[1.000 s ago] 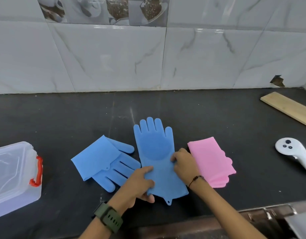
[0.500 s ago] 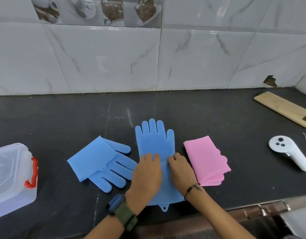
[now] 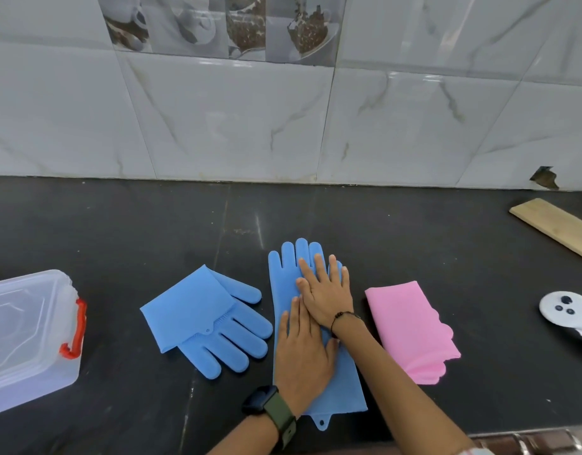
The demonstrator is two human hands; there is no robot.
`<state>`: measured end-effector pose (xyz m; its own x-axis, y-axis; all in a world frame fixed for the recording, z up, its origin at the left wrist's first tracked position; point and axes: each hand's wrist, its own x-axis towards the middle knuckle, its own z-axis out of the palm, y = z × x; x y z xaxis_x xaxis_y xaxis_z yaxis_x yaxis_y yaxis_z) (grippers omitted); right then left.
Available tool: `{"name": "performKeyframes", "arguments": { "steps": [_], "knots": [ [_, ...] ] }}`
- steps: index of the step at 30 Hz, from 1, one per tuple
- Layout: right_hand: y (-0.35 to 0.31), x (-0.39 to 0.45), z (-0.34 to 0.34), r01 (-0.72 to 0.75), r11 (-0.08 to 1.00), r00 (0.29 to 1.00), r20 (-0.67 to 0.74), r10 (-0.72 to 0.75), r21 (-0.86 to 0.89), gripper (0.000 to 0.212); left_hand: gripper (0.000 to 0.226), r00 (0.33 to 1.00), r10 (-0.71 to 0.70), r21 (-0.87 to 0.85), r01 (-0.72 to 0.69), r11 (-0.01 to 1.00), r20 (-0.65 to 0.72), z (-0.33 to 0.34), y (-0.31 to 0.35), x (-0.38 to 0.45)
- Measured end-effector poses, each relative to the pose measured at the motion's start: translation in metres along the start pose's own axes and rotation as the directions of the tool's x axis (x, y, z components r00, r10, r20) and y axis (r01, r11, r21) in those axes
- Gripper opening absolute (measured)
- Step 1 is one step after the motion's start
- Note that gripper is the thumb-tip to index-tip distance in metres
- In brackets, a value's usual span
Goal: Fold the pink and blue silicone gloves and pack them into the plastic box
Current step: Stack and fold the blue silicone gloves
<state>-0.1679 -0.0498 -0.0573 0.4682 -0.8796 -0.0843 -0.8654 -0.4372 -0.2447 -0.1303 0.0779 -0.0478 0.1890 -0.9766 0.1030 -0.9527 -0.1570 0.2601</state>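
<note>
On the black desk (image 3: 414,244) we press our left hand (image 3: 302,353) flat on the unfolded blue glove (image 3: 283,290), fingers straight; our right hand (image 3: 325,290) lies flat just beyond. Folded pink glove (image 3: 404,323) right of it; folded blue glove (image 3: 201,316) and plastic box (image 3: 23,336) left.

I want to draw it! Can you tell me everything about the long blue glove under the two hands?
The flat blue glove lies unfolded on the black counter, fingers pointing toward the tiled wall, cuff toward the person. It looks soft and rubbery, with a small hanging tab with a hole at the cuff edge. The left hand presses flat on its lower part and the right hand on its palm. It sits between a folded blue glove and a folded pink one.
</note>
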Motion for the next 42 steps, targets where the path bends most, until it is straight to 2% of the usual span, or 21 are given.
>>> {"name": "performKeyframes", "arguments": {
  "steps": [5,9,12,15,16,18,21,23,26,29,31,33,35,38,40,42],
  "knots": [
    [0.003,-0.002,0.006,0.013,0.999,1.000,-0.027,-0.014,-0.038,0.053,0.073,0.997,-0.015,-0.019,0.014,1.000,-0.078,0.013,-0.003,-0.002],
    [-0.001,-0.002,-0.003,0.002,0.997,1.000,0.025,0.000,-0.075,0.053,0.077,0.998,-0.034,-0.046,0.037,0.998,0.061,0.002,-0.003,0.002],
    [-0.015,-0.007,-0.017,0.078,0.989,0.991,-0.099,-0.091,-0.127,0.058,0.062,0.992,0.059,-0.250,-0.029,0.968,0.112,-0.011,-0.021,0.012],
    [-0.045,-0.014,-0.026,0.234,0.961,0.955,-0.220,-0.198,0.151,0.043,0.037,0.994,0.039,-0.255,-0.063,0.965,-0.099,-0.037,-0.064,0.012],
    [-0.058,-0.013,-0.027,0.253,0.938,0.957,-0.203,-0.207,0.236,0.035,0.031,0.986,-0.021,-0.234,-0.019,0.972,-0.166,-0.047,-0.083,0.010],
    [-0.083,-0.007,-0.027,0.246,0.933,0.969,-0.080,-0.233,0.264,0.022,0.027,0.970,-0.186,-0.271,0.139,0.953,-0.157,-0.065,-0.117,0.004],
    [-0.113,0.006,-0.020,0.227,0.966,0.959,0.144,-0.245,0.126,0.013,0.028,0.923,-0.360,-0.330,0.299,0.895,-0.139,-0.079,-0.157,-0.005],
    [-0.124,0.011,-0.015,0.200,0.977,0.958,0.194,-0.210,0.069,0.019,0.028,0.901,-0.408,-0.355,0.335,0.872,-0.151,-0.084,-0.167,-0.017],
    [-0.130,0.012,-0.022,0.236,0.968,0.942,0.227,-0.249,0.084,0.032,0.029,0.913,-0.373,-0.346,0.301,0.889,-0.164,-0.088,-0.172,-0.026],
    [-0.130,0.005,-0.044,0.377,0.903,0.889,0.193,-0.415,0.206,0.015,0.037,0.969,-0.140,-0.258,0.085,0.962,-0.202,-0.107,-0.168,-0.012],
    [-0.130,-0.003,-0.058,0.475,0.838,0.847,0.118,-0.518,0.269,0.007,0.047,0.987,0.080,-0.151,-0.101,0.983,-0.141,-0.124,-0.162,0.009],
    [-0.130,-0.009,-0.069,0.535,0.791,0.825,0.018,-0.565,0.296,0.014,0.050,0.982,0.187,-0.150,-0.182,0.972,0.020,-0.142,-0.153,0.031],
    [-0.126,-0.014,-0.076,0.549,0.773,0.826,-0.061,-0.561,0.316,0.018,0.039,0.962,0.211,-0.186,-0.179,0.966,0.173,-0.159,-0.145,0.047],
    [-0.113,-0.023,-0.074,0.524,0.711,0.845,-0.187,-0.500,0.468,0.014,0.021,0.919,0.210,-0.115,-0.182,0.977,0.333,-0.170,-0.139,0.058],
    [-0.108,-0.031,-0.069,0.480,0.667,0.875,-0.254,-0.412,0.570,0.014,0.018,0.876,0.185,-0.027,-0.193,0.981,0.446,-0.167,-0.135,0.057],
    [-0.104,-0.039,-0.063,0.398,0.639,0.917,-0.276,-0.287,0.658,0.018,0.016,0.863,0.170,0.027,-0.208,0.978,0.475,-0.160,-0.133,0.054]
  ]
}}
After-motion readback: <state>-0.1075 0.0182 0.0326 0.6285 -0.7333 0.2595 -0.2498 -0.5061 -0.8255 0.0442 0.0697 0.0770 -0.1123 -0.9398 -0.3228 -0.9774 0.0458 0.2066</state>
